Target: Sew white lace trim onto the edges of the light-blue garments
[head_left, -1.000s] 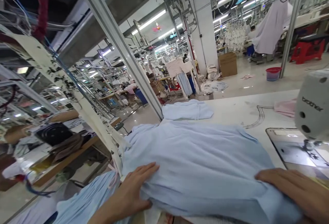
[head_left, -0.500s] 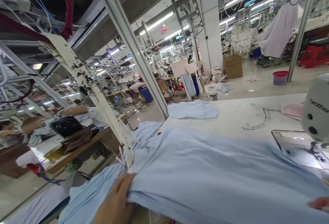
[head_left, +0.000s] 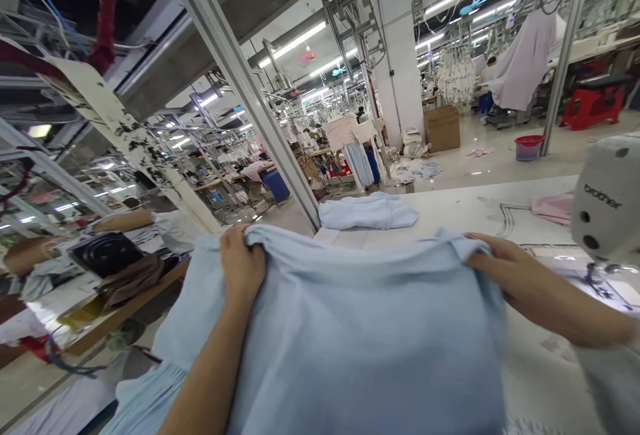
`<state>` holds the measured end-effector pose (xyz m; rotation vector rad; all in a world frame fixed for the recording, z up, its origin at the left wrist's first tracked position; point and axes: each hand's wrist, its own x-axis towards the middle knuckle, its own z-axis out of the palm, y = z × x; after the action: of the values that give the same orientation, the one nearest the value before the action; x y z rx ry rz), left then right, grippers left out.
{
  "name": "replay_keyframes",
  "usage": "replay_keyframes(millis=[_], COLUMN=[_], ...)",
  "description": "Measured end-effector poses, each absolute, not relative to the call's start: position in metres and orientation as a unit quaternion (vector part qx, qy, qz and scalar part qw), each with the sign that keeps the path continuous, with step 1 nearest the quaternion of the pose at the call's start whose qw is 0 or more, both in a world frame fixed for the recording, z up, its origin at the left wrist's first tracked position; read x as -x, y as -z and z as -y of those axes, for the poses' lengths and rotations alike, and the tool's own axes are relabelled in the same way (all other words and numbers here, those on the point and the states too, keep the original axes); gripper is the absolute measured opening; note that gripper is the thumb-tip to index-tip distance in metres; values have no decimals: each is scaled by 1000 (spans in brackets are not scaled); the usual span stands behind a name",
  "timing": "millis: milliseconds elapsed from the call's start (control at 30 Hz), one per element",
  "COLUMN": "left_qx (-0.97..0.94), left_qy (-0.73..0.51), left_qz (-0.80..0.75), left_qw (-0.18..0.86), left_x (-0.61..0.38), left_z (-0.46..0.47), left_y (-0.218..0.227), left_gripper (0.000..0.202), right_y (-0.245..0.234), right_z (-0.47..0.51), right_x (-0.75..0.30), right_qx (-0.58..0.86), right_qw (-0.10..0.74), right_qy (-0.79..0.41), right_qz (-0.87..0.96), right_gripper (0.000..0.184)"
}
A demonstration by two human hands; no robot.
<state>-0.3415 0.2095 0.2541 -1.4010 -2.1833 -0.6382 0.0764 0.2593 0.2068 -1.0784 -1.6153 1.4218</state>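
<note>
A large light blue cloth [head_left: 370,342], seemingly a garment, hangs stretched between my two hands above the front of the sewing table. My left hand [head_left: 243,265] grips its upper edge at the left, fingers wrapped round the fabric. At the upper right corner my right hand [head_left: 500,265] pinches the cloth closed. The fabric sags in folds between them and hides much of the table below. Beyond it, a folded light blue piece [head_left: 367,212] lies on the white tabletop [head_left: 450,205].
A Brother sewing machine [head_left: 605,198] stands at the right, with pink cloth [head_left: 553,207] behind it. A metal post [head_left: 250,98] rises by the table's left corner. More blue fabric [head_left: 143,398] lies at lower left. A red bucket [head_left: 529,147] stands on the floor.
Both hands have risen and come closer together, lifting the blue cloth from the table. My right hand has moved inward from the right edge. The view has shifted slightly right.
</note>
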Motion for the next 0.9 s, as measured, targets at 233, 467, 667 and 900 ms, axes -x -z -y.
replay_keyframes(millis=[233, 467, 667, 900], left_qx=[468, 508, 641, 767], left_qy=[143, 77, 124, 167], left_qz=[855, 844, 745, 617], left_qw=[172, 156, 134, -44], left_x=[324, 333, 224, 109], left_z=[-228, -230, -220, -208], left_y=[-164, -166, -180, -172], left_gripper=[45, 35, 31, 29], right_y=[-152, -141, -162, -160], right_z=[-306, -297, -256, -198], right_x=[-57, -61, -87, -150], right_qx=[475, 456, 432, 481], right_qw=[293, 248, 166, 132], right_qy=[-596, -541, -504, -462], right_qz=[577, 662, 729, 734], right_gripper=[48, 50, 30, 32])
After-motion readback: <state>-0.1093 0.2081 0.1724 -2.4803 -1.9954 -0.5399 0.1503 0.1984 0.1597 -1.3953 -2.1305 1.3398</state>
